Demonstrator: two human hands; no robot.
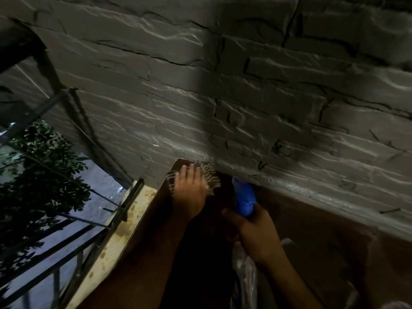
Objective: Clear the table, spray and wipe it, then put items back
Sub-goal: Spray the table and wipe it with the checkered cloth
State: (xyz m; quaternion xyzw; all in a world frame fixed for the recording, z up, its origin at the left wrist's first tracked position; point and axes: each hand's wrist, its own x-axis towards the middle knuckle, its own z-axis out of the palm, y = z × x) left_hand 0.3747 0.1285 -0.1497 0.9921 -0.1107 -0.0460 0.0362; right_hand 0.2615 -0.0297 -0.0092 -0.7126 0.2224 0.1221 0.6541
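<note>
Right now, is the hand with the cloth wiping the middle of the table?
No, the left hand presses the checked cloth flat at the table's far corner, right against the stone wall.

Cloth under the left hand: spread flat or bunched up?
Mostly spread: the cloth lies on the table corner, fanning out past the left hand pressing it.

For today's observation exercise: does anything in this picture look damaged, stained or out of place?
Yes: the pale ledge left of the table carries brown, rust-like blotches. The cloth under the left hand overhangs the far corner.
</note>
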